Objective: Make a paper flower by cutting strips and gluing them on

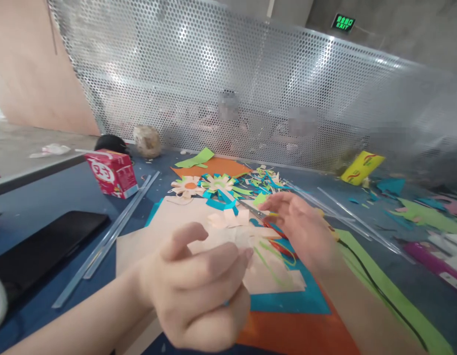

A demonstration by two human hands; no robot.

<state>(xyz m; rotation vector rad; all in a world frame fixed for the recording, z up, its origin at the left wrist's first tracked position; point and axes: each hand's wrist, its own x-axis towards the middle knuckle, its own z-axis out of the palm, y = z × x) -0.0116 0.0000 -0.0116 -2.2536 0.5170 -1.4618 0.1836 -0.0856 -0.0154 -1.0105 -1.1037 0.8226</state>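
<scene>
In the head view my left hand [197, 286], low in the centre of the frame, pinches a pale paper scrap [236, 239] between thumb and fingertips; it looks feather-light, limp and easily torn, so I judge an edge grip near the fold is safest. My right hand [302, 229], right of centre, reaches with fingers spread toward the scissors [256, 211] on the cut paper; whether it touches them I cannot tell; they are stiff and best taken by the handles.

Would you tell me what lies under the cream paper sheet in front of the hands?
Under the cream paper sheet a teal sheet shows, with an orange sheet beneath it. How far they reach underneath is hidden, also by the left hand.
</scene>
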